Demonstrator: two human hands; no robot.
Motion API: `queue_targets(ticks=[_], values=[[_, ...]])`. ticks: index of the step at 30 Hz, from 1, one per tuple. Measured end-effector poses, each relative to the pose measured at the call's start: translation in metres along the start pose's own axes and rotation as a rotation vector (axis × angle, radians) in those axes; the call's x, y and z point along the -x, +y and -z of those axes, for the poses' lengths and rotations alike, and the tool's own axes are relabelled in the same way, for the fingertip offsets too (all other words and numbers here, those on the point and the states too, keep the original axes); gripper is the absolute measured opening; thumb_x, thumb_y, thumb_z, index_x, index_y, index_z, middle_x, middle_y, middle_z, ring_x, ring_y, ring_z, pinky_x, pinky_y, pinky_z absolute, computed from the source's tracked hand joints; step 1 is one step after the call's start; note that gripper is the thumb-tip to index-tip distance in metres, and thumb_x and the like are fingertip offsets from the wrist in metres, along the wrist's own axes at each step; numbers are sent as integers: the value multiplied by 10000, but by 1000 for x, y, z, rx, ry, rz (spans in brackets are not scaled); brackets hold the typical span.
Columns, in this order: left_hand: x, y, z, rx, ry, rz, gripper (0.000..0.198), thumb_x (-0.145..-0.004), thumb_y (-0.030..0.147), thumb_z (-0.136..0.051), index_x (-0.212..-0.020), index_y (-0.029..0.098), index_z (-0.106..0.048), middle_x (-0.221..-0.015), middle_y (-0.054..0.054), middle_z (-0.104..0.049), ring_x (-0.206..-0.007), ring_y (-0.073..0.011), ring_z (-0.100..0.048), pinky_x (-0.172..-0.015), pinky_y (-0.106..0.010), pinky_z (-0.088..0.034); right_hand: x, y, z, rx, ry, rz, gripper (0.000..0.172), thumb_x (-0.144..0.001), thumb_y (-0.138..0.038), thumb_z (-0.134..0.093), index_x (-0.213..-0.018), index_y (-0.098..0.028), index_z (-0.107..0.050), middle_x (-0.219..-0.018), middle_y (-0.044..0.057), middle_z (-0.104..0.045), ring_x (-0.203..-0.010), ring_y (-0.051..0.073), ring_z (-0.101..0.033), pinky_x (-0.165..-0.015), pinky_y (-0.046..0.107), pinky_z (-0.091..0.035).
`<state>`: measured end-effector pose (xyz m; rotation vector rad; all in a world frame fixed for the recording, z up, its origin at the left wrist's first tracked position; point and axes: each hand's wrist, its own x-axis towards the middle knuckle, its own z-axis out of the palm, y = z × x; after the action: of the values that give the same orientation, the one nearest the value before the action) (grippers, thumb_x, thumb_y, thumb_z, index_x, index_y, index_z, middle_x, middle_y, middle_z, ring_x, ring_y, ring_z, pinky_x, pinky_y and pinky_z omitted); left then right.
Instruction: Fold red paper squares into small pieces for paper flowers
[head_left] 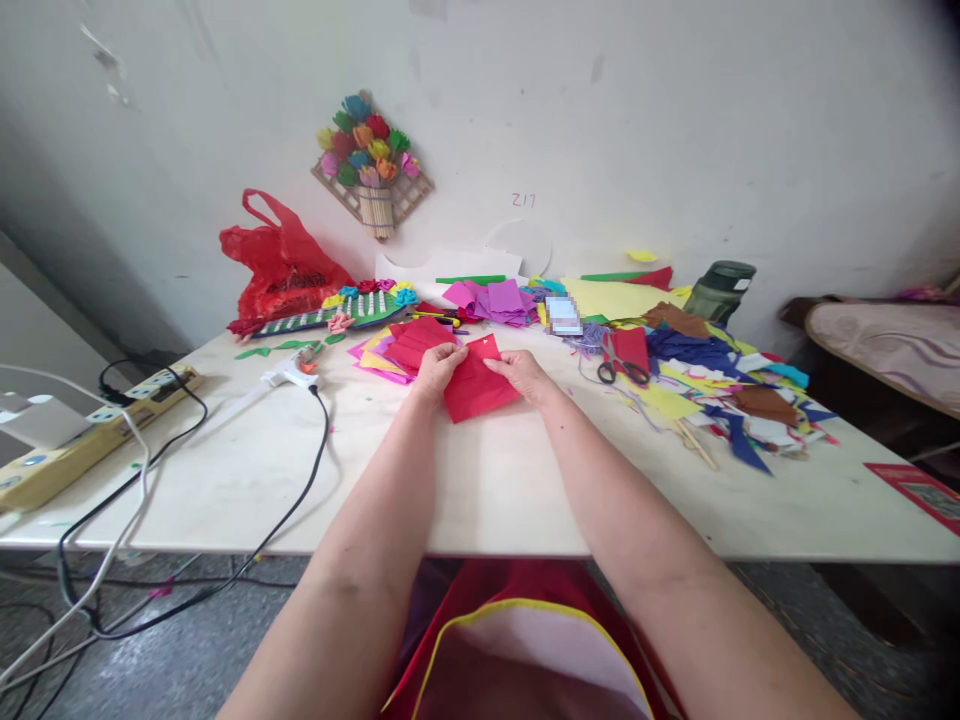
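Note:
Between my two hands is a red square sheet [480, 385], thin like crepe paper or felt; I cannot tell which. My left hand [441, 368] pinches its upper left edge with the fingers closed. At the upper right edge, my right hand [523, 375] grips the same sheet between thumb and fingers. The sheet hangs tilted just above the white table [510, 500]. Just behind my left hand lies a stack of red, yellow and pink sheets [390, 350]. Black-handled scissors [622, 368] rest to the right of my right hand, partly over a red piece.
A glue gun [292, 370] with a black cord lies left, near a power strip [112, 425]. Coloured scraps [750, 390] cover the right side. Behind stand a red plastic bag [281, 260], a phone [562, 315] and a green bottle [720, 290]. Purple pieces [499, 300] lie at the back.

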<state>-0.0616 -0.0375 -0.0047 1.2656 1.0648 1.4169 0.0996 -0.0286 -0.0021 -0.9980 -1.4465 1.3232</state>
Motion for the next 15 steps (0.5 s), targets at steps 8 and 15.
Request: queue_targets(ticks=[8, 15], values=[[-3, -6, 3, 0, 25, -51, 213, -603, 344, -631, -605, 143, -562, -539, 15, -548, -487, -92, -463, -470, -195, -332, 3, -3, -4, -140, -54, 81, 269, -580, -348, -673, -779, -167, -675, -658, -6, -663, -692, 178, -624, -683, 300, -475], [1, 0, 1, 23, 61, -4, 215, -585, 345, -640, -616, 147, -565, -530, 18, -543, -494, -103, -478, -472, -201, -344, 5, -5, -5, -195, -73, 83, 316, -574, -298, -678, -868, -181, -680, -758, -2, -692, -758, 166, -633, -778, 320, -468]])
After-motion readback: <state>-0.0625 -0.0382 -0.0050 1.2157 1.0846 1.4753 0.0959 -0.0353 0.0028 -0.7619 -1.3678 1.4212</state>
